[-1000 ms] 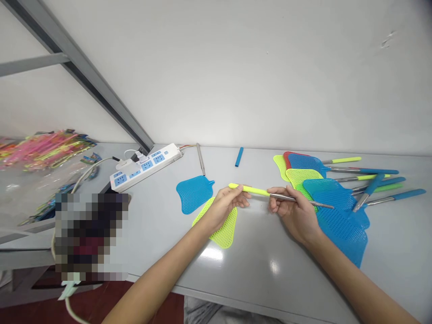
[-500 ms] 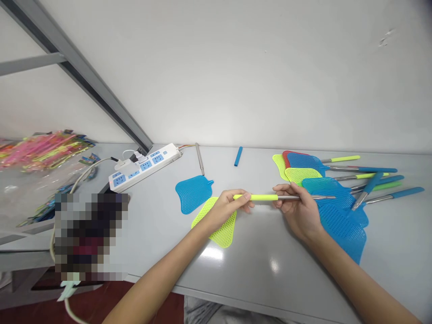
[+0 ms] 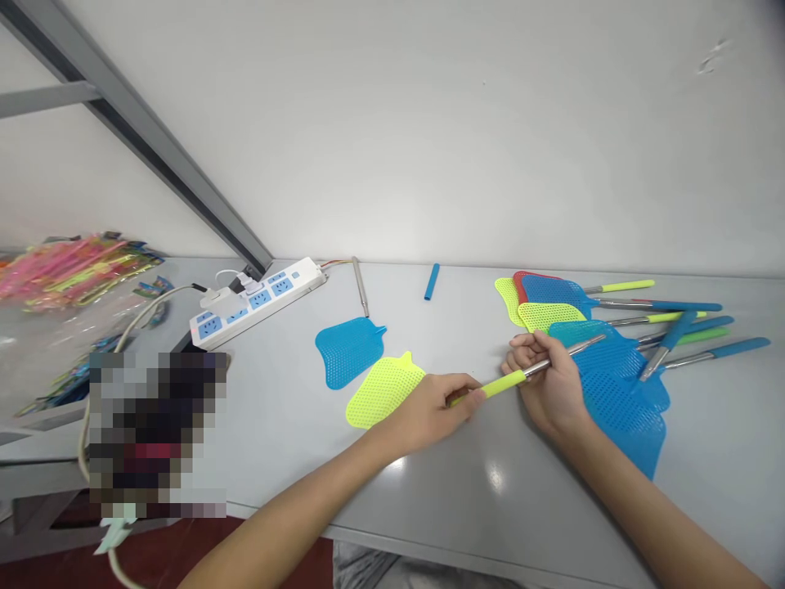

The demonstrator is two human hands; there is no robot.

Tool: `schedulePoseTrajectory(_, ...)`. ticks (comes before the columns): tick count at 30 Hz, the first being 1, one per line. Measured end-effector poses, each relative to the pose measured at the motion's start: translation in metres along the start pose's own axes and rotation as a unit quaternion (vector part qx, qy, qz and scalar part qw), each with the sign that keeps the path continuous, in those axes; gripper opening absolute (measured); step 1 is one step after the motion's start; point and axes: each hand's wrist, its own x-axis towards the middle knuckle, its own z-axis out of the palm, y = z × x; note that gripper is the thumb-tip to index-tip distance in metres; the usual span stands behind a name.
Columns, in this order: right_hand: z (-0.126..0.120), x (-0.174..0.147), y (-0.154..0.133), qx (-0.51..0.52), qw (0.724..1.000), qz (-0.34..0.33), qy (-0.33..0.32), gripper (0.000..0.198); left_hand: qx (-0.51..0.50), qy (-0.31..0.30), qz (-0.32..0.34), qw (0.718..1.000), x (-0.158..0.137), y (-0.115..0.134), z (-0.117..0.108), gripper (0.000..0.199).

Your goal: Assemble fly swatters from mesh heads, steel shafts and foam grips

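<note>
Between my hands is a fly swatter handle [image 3: 504, 384], a metal rod with a yellow-green grip sleeve, tilted up to the right. My left hand [image 3: 438, 406] is closed around the sleeve end. My right hand [image 3: 548, 378] is closed on the metal rod, whose tip sticks out past the thumb. Left of my left hand lies a yellow-green swatter head [image 3: 383, 393], partly covered by my wrist. Beyond it are a blue swatter head [image 3: 348, 352], a bare metal rod [image 3: 361, 286] and a loose blue sleeve [image 3: 432, 281].
Several assembled swatters, with blue, red and yellow-green heads, overlap at the right; one blue head [image 3: 638, 442] lies nearest. A white power strip [image 3: 261, 303] with plugs stands at the left. Plastic-bagged goods [image 3: 79, 270] lie beyond a grey frame post [image 3: 153, 147].
My left hand has moved right and toward me, tilting the swatter handle from nearly level. More of the yellow-green swatter head shows. My right hand's fingers have curled in more.
</note>
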Motion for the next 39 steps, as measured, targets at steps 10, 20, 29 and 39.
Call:
schedulePoseTrajectory(10, 0.004, -0.003, 0.001, 0.036, 0.999, -0.004, 0.026, 0.039, 0.084, 0.005, 0.017, 0.996, -0.003, 0.003, 0.006, 0.034)
schedulePoseTrajectory(20, 0.006, -0.005, 0.003, 0.052, 0.998, 0.005, 0.033, 0.040, 0.173, 0.008, 0.030, 0.984, -0.002, -0.003, 0.017, 0.034)
schedulePoseTrajectory(29, 0.005, -0.008, 0.007, 0.064, 0.998, 0.002, 0.009, 0.041, 0.152, 0.016, 0.021, 0.988, -0.001, -0.003, 0.017, 0.035)
schedulePoseTrajectory(39, 0.006, -0.013, 0.009, 0.063, 0.997, 0.008, -0.052, 0.047, 0.138, 0.003, 0.010, 0.990, -0.002, -0.004, 0.015, 0.038)
